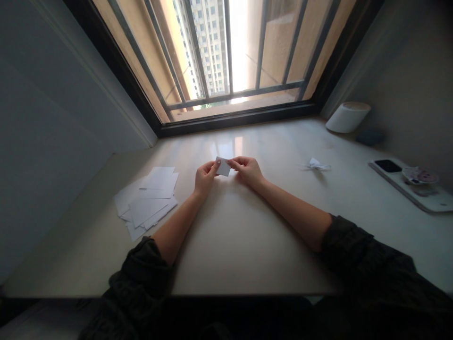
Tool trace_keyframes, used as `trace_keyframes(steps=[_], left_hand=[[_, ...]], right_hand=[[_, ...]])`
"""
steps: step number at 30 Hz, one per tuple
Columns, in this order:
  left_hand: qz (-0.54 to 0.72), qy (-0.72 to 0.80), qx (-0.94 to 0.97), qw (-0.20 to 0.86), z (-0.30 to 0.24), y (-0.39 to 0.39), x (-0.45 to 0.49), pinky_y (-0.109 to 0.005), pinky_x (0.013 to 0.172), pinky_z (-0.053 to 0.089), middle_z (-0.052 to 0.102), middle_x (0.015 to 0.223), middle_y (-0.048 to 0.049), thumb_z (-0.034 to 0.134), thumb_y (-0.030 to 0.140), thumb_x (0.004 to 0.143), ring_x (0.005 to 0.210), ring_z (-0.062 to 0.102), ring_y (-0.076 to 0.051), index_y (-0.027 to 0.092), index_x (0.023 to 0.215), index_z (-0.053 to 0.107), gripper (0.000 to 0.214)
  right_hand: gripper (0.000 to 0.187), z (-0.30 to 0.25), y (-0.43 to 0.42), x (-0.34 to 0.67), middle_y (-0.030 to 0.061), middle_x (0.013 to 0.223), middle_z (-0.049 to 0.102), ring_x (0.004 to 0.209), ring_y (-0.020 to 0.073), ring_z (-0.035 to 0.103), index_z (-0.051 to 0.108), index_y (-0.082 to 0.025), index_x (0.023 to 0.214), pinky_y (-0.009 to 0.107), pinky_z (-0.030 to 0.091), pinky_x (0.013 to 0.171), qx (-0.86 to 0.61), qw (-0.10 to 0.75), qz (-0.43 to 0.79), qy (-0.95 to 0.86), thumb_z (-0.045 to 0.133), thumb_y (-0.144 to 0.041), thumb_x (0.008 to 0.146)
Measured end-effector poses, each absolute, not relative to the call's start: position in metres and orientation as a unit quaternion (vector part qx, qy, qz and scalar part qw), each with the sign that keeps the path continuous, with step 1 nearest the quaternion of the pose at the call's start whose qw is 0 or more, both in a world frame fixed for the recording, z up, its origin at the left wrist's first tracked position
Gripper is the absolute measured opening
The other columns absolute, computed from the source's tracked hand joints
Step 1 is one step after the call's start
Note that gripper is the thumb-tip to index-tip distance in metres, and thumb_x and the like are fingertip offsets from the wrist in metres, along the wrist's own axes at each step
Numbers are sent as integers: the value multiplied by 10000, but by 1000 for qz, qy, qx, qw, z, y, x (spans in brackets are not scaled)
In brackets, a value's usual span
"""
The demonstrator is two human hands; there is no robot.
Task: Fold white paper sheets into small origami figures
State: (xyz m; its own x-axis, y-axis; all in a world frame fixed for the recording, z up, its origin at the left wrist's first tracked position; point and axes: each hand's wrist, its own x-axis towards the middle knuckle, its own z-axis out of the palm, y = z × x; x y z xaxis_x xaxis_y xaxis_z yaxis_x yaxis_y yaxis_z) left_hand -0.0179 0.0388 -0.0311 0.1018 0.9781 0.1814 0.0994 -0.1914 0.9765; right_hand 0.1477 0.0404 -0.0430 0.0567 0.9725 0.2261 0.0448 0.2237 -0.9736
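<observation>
A small folded piece of white paper is held up over the white sill top, roughly mid-view. My left hand pinches its left side between thumb and fingers. On the opposite side, my right hand grips the upper right edge with thumb and forefinger. To the left of my left forearm lies a loose pile of white paper sheets, overlapping at odd angles. A folded white paper figure sits to the right of my right hand.
A phone with a cartoon-like grip on its back lies at the right. Behind it are a white cylindrical object and a dark rounded thing. The barred window borders the far edge, with walls on both sides.
</observation>
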Motion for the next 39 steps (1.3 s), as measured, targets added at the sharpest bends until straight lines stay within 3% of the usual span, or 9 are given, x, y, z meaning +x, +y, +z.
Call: trace_keyframes(steps=[26,39], left_hand=[[535,467,554,435,-33,39,-17,-261,629,523,699,784,-49,649,608,745,741,639,-170,160,873,739,474],[498,461,578,454,-33,40,-17,-279,654,520,710,801,-62,636,643,738,744,636,-178,147,904,741,533]], right_hand=[[348,-41,39,147,48,728,727,700,173,647,750,-178,773,290,483,704,-465,550,412,-559,697,-520,732],[383,-45,41,147,43,660,707,630,163,630,736,-172,696,282,474,648,-485,556,414,-533,712,-555,701]])
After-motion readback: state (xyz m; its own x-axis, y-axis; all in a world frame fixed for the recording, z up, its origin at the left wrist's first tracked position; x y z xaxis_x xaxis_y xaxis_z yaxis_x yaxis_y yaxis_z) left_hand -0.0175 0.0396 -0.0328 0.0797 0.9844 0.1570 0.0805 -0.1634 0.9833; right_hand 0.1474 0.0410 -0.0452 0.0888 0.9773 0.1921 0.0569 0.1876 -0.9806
